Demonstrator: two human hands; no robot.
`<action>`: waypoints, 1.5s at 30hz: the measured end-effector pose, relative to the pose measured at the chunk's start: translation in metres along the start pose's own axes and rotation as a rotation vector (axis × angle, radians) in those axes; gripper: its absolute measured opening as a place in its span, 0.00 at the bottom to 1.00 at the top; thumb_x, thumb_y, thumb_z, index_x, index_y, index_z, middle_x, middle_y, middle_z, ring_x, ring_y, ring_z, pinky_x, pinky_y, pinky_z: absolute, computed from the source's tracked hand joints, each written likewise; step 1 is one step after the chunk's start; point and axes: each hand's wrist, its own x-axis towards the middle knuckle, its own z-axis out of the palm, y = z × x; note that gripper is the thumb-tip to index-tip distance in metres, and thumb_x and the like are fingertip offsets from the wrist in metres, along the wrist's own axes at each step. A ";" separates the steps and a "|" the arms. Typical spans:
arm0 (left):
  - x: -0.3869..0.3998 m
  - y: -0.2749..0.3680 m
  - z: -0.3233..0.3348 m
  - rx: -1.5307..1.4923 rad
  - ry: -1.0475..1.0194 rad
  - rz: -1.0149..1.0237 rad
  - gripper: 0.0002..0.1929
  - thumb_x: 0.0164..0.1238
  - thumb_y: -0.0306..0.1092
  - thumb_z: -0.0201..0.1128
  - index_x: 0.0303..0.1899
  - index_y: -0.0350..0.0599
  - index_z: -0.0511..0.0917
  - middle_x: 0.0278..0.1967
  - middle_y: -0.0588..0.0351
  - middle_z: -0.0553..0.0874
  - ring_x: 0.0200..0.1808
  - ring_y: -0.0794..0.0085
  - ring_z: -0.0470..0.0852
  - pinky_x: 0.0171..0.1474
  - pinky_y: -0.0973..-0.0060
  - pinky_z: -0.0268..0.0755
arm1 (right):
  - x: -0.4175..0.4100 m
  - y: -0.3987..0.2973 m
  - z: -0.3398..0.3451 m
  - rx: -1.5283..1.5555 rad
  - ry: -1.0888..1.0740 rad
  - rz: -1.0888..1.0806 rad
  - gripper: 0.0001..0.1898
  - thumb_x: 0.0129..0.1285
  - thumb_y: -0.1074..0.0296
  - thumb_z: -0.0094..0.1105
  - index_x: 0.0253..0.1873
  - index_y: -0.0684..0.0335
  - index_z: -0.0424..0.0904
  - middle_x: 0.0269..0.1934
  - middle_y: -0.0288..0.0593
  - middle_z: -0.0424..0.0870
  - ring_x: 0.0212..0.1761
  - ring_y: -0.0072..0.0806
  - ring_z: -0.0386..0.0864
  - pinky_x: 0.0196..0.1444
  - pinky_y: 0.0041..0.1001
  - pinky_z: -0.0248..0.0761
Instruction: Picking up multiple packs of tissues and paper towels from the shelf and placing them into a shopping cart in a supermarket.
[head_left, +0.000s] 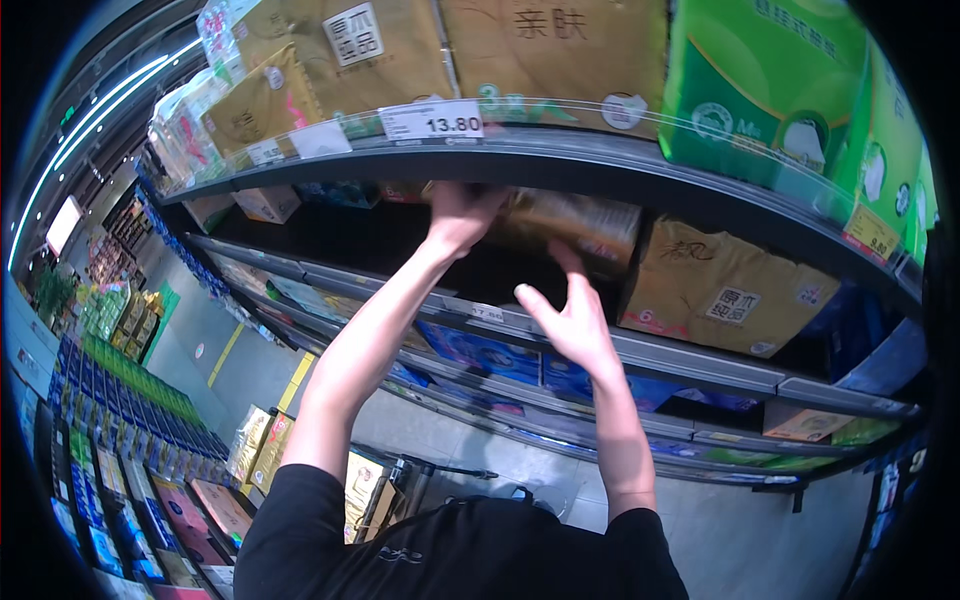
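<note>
My left hand (463, 214) reaches deep into the middle shelf (360, 244), under the upper shelf's edge. Its fingers are blurred and partly hidden, close to the left end of a gold tissue pack (581, 225). That pack lies toward the back of the shelf, and motion blurs it. Lower and nearer to me, my right hand (576, 319) has thumb and fingers spread, with nothing in its grasp. Its fingertips come up to the pack's lower front; whether they touch cannot be made out. Another gold tissue pack (724, 289) stands at the shelf's front, right of that hand.
Overhead, the upper shelf edge (555, 154) carries gold packs (555, 56), green packs (765, 82) and price tags. Blue packs (480, 349) fill a lower shelf. Behind my left arm stands a cart (405, 480) beside gold packs (274, 450). More stocked shelving (135, 495) lies at left.
</note>
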 end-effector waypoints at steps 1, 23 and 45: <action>0.007 -0.005 0.002 0.147 -0.056 0.037 0.22 0.60 0.39 0.71 0.52 0.36 0.78 0.44 0.40 0.85 0.47 0.58 0.84 0.51 0.67 0.74 | 0.006 0.002 0.000 -0.017 0.017 0.009 0.45 0.61 0.45 0.65 0.73 0.71 0.56 0.70 0.65 0.63 0.73 0.53 0.62 0.73 0.39 0.57; -0.473 0.094 -0.176 0.740 0.647 -1.022 0.09 0.64 0.34 0.65 0.37 0.39 0.85 0.24 0.52 0.86 0.25 0.73 0.84 0.33 0.75 0.76 | -0.117 -0.021 0.076 0.149 -0.739 -0.159 0.15 0.60 0.74 0.64 0.52 0.67 0.81 0.51 0.50 0.84 0.55 0.39 0.81 0.60 0.34 0.71; -0.666 0.064 -0.295 1.229 -0.191 -1.255 0.34 0.46 0.43 0.75 0.57 0.45 0.74 0.48 0.46 0.75 0.54 0.54 0.73 0.57 0.62 0.69 | -0.280 0.006 0.279 -0.050 -1.284 -0.559 0.17 0.55 0.65 0.68 0.49 0.64 0.82 0.45 0.43 0.84 0.53 0.40 0.77 0.61 0.38 0.64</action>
